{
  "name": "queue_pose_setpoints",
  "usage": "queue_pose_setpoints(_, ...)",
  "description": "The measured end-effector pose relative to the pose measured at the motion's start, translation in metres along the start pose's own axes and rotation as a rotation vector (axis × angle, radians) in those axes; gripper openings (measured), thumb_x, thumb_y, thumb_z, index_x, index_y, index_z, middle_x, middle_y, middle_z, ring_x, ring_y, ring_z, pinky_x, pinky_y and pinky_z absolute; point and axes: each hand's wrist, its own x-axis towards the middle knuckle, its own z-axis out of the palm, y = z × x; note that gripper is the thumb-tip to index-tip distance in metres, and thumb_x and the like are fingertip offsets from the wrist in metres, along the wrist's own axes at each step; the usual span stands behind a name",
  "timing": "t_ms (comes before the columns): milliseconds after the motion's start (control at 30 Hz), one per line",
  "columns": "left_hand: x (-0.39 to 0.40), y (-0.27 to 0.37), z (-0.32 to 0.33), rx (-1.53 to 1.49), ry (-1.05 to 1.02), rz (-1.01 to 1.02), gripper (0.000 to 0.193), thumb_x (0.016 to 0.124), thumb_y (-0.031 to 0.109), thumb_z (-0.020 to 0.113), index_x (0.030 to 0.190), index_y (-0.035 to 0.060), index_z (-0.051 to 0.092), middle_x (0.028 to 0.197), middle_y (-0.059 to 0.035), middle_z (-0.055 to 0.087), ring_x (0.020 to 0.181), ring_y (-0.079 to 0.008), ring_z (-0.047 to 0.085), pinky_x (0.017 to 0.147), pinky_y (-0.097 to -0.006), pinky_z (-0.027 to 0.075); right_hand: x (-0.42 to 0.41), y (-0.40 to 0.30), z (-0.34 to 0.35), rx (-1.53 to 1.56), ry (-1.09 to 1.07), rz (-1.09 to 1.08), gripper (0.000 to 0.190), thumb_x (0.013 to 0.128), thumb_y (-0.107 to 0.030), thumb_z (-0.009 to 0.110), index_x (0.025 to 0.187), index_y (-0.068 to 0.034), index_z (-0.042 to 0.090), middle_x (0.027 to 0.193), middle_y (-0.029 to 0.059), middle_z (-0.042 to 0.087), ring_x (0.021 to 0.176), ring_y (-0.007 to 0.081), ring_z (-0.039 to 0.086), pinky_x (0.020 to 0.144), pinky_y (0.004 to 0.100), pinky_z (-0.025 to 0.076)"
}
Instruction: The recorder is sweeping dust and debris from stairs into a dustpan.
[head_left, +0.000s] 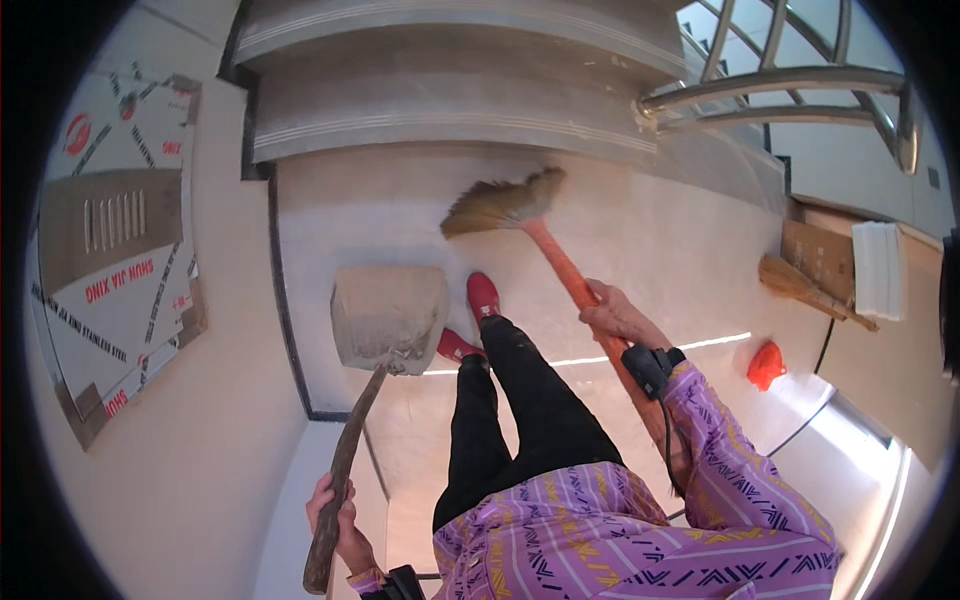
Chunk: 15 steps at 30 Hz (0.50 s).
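At the lower left, my left hand (343, 517) is closed around the wooden handle of a long-handled dustpan (390, 319). The pan is on the floor to the left of my red shoes, with grey dust or dirt on its surface near the handle. My right hand (619, 313) grips the orange handle of a broom (499, 204), whose lower shaft end runs back under my forearm. The broom's bristles are on the floor beyond my feet, near the lowest stair, up and to the right of the pan and apart from it.
Stone stairs (450, 135) rise ahead, with a metal railing (772, 82) at upper right. A hand brush (806, 289) leans by a cardboard box (817, 255) and white foam sheets (877, 270). A red plastic bag (766, 366) lies on the floor. A film-covered metal panel (112, 217) is on the left wall.
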Motion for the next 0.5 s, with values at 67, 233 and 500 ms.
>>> queue_pose_setpoints(67,0.003,0.008,0.010,0.026,0.013,-0.016,0.031,0.081,0.007,0.065,0.109,0.0044,0.051,0.128,-0.0190,0.051,0.106,-0.0326,0.059,0.093,-0.0431,0.051,0.007,0.001,0.003,0.025,0.013,-0.118,0.043,0.075,-0.015,0.065,0.113,0.002,0.054,0.088,0.0161,0.062,0.078,0.0257,0.062,0.070,0.0386,0.051)
queue_pose_setpoints(233,0.019,0.023,0.035,0.060,-0.076,0.007,0.030,0.079,0.002,0.060,0.108,0.0020,0.052,0.127,-0.0218,0.052,0.104,-0.0334,0.060,0.092,-0.0422,0.052,0.078,-0.003,-0.006,0.040,-0.032,-0.210,0.046,0.073,-0.019,0.066,0.112,0.002,0.054,0.089,0.0220,0.064,0.082,0.0360,0.063,0.076,0.0416,0.050)
queue_pose_setpoints(500,0.037,0.049,0.067,0.185,-0.244,0.057,0.031,0.077,0.000,0.061,0.106,0.0018,0.053,0.127,-0.0208,0.053,0.104,-0.0330,0.061,0.091,-0.0434,0.052,0.037,0.118,-0.013,0.008,0.066,0.005,0.047,0.072,-0.017,0.066,0.114,0.002,0.055,0.094,0.0209,0.065,0.089,0.0341,0.064,0.081,0.0419,0.050)
